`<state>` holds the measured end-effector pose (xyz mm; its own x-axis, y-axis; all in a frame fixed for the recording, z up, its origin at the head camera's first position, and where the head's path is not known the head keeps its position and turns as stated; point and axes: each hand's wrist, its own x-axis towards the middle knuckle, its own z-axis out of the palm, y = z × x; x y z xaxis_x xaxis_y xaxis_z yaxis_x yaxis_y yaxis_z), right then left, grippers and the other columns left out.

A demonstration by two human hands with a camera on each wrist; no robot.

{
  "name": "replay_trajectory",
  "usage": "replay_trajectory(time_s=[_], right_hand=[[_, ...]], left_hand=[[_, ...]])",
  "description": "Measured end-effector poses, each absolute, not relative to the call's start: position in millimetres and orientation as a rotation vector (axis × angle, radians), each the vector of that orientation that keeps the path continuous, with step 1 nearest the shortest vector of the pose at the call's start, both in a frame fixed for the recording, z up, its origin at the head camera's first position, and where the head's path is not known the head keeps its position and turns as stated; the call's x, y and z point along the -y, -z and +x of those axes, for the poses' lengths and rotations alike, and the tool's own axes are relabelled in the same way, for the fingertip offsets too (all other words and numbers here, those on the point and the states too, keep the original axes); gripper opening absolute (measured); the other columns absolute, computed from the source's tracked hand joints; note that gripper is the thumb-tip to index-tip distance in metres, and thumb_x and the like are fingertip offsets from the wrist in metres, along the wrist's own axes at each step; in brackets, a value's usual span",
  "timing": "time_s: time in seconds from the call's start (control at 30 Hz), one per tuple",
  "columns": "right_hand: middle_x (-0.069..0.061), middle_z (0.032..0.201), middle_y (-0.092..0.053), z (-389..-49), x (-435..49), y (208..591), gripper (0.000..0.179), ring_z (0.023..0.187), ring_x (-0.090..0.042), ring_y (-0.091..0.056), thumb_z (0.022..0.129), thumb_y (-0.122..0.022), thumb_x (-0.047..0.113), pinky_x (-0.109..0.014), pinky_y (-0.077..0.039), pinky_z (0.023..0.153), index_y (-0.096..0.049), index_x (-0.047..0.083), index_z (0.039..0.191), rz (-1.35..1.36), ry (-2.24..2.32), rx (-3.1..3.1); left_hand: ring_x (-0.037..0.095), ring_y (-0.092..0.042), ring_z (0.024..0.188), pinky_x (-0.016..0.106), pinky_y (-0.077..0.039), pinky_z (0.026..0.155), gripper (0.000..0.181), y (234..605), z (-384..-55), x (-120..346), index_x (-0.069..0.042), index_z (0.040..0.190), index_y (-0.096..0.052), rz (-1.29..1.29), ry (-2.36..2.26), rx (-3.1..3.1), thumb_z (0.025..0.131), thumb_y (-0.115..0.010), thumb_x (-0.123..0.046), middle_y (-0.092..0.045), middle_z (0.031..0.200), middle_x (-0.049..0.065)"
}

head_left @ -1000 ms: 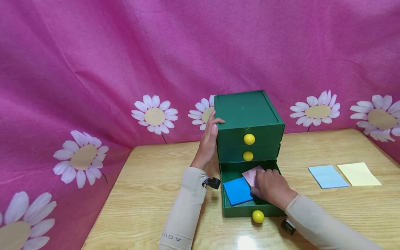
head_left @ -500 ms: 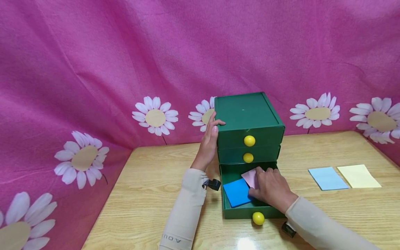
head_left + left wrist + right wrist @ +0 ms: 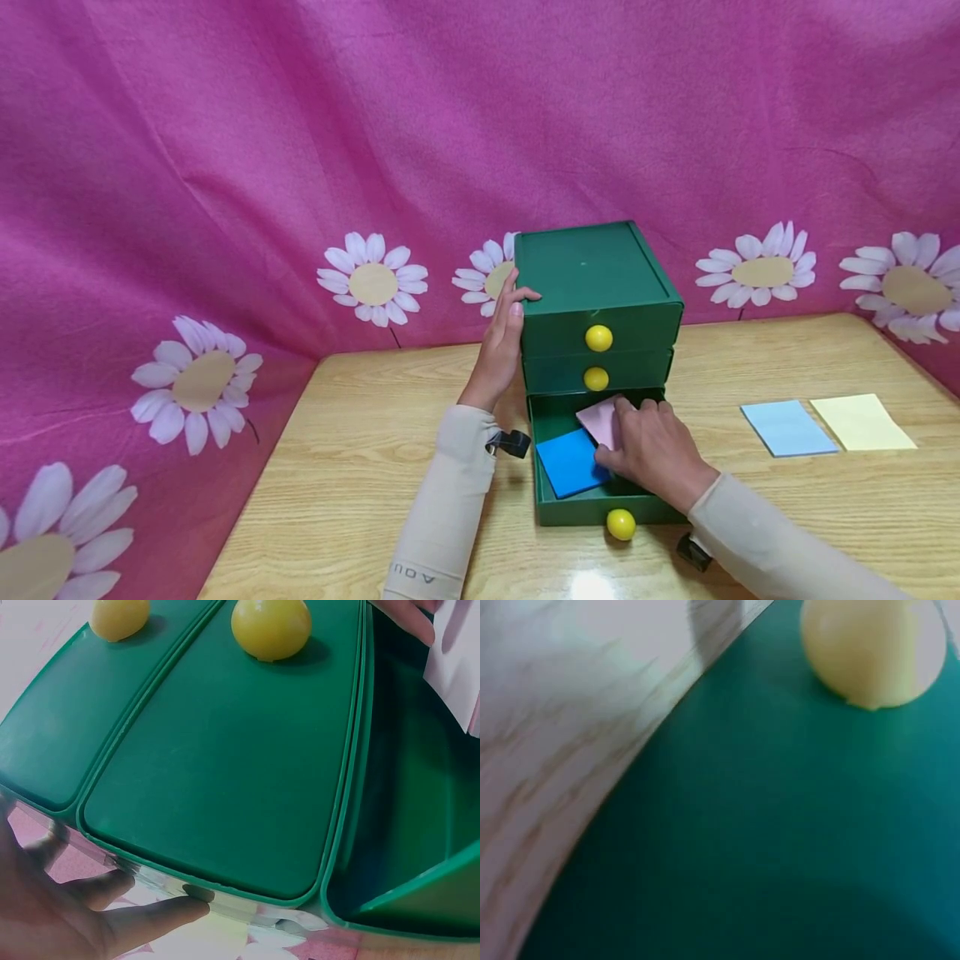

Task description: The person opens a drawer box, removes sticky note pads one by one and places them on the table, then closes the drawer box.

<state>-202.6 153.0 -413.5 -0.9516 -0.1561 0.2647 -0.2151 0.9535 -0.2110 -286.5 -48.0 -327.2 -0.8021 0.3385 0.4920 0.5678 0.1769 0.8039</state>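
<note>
A green drawer cabinet [image 3: 592, 262] with yellow knobs stands on the table, its bottom drawer [image 3: 577, 508] pulled out. My left hand [image 3: 495, 346] rests against the cabinet's left side, fingers extended and one fingertip over the top edge. In the left wrist view the left hand [image 3: 67, 907] lies along that side wall. My right hand [image 3: 656, 446] reaches into the drawer and grips a pink sticky note pad [image 3: 600, 421], covering its right part. A bright blue sticky note pad [image 3: 570, 463] lies flat in the drawer, left of the right hand.
On the table to the right lie a light blue sticky note pad [image 3: 787, 427] and a pale yellow one [image 3: 862, 422], side by side. A pink flowered cloth [image 3: 450, 125] hangs behind the table. The open drawer's yellow knob [image 3: 621, 525] juts toward the front.
The pink pad has shifted slightly left and turned a little under my right hand, whose thumb has moved slightly left. My left hand stays at the cabinet's side.
</note>
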Motion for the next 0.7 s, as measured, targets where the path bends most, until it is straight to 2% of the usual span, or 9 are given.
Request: replay_trajectory(time_s=[0.13, 0.33, 0.7], right_hand=[[-0.009, 0.069, -0.05, -200.5, -151.6, 409.4, 0.053, 0.066, -0.025, -0.045, 0.071, -0.075, 0.035, -0.037, -0.043, 0.057, -0.059, -0.004, 0.104, 0.288, -0.361, 2.861], [-0.008, 0.072, -0.051, -194.8, -149.5, 399.9, 0.056, 0.069, -0.024, -0.045, 0.072, -0.074, 0.034, -0.035, -0.042, 0.057, -0.058, -0.004, 0.109, 0.261, -0.39, 2.899], [-0.004, 0.069, -0.051, -181.2, -153.6, 387.7, 0.046, 0.067, -0.021, -0.045, 0.069, -0.075, 0.034, -0.034, -0.039, 0.059, -0.06, 0.0, 0.096, 0.238, -0.42, 2.887]], left_hand=[[0.024, -0.012, 0.147, 0.059, -0.019, 0.111, 0.034, 326.8, -286.9, 48.1, -0.01, 0.131, -0.043, -0.878, 1.678, 2.254, 0.106, -0.024, -0.025, -0.01, 0.162, 0.007], [0.024, -0.01, 0.147, 0.059, -0.02, 0.111, 0.033, 325.6, -287.5, 47.7, -0.011, 0.131, -0.043, -0.883, 1.683, 2.255, 0.106, -0.024, -0.024, -0.009, 0.162, 0.007], [0.021, -0.011, 0.147, 0.059, -0.02, 0.111, 0.034, 327.4, -288.1, 47.5, -0.011, 0.131, -0.043, -0.875, 1.684, 2.256, 0.106, -0.025, -0.024, -0.01, 0.162, 0.005]])
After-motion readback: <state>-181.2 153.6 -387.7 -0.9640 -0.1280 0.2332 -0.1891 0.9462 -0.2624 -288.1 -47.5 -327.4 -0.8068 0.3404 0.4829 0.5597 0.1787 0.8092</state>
